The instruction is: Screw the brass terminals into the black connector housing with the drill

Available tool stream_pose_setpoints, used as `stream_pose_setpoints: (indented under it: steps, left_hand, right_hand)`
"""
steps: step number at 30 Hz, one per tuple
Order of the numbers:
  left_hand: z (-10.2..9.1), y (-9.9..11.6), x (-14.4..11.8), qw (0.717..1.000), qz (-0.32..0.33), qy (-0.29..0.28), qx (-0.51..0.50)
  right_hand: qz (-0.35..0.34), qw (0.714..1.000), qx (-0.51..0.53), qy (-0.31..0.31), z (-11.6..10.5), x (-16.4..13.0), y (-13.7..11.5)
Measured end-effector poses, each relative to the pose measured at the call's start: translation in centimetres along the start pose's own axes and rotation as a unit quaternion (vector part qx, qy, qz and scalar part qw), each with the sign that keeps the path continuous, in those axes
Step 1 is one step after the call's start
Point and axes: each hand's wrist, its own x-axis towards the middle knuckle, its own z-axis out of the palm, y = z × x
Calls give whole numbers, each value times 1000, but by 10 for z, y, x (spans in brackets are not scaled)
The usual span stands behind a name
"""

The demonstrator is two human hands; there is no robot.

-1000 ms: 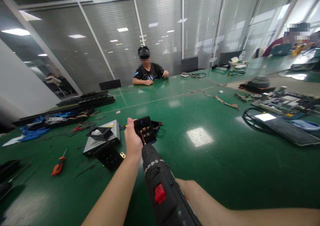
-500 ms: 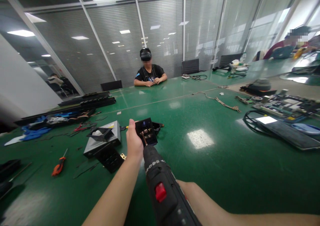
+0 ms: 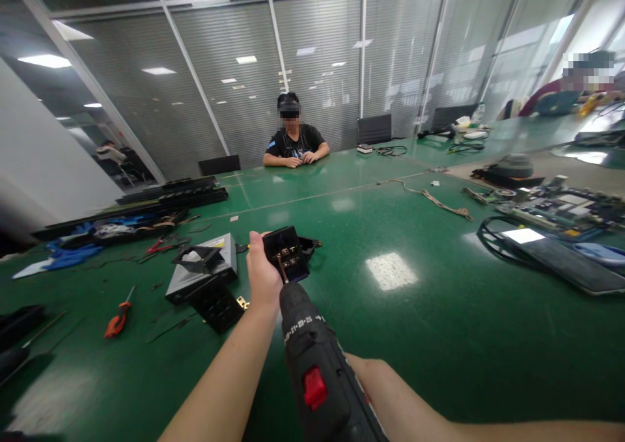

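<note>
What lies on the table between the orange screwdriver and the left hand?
In the head view, a grey flat box and black parts lie between the orange screwdriver and the left hand.

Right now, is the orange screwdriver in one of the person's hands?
No, the orange screwdriver lies alone on the green table, far to the left of the left hand holding the black part.

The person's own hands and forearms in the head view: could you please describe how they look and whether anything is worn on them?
Both forearms are bare, with no sleeves, gloves, watch or bands showing. The left hand is bare, without visible rings. The right hand is mostly hidden, so only its bare wrist side shows.
</note>
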Motion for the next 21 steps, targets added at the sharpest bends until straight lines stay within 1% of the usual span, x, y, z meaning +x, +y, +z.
stream_pose_setpoints:
  steps: [3,7,11,13,15,18,21]
  left_hand:
    - [6,7,-3,1000,-4,14,-5]
    - [12,13,-5,999,1,8,-33]
    - [13,13,-7,998,-5,3,-55]
    - [12,13,-8,999,-3,-2,-52]
    - [12,12,-7,999,1,-5,-47]
    - [12,12,-7,999,-2,-8,-42]
    - [13,12,-6,999,0,-2,-50]
  right_hand:
    - [0,1000,8,-6,2,-1,-2]
    - [3,1000,11,21,3,-2,-3]
    - [14,1000,9,9,4,-2,-3]
    - [17,1000,2,15,4,-2,-4]
    - [10,1000,-5,17,4,-2,-5]
    - [-6,1000,-7,1,2,-3,-4]
    - [-5,1000,4,-9,1,-3,-1]
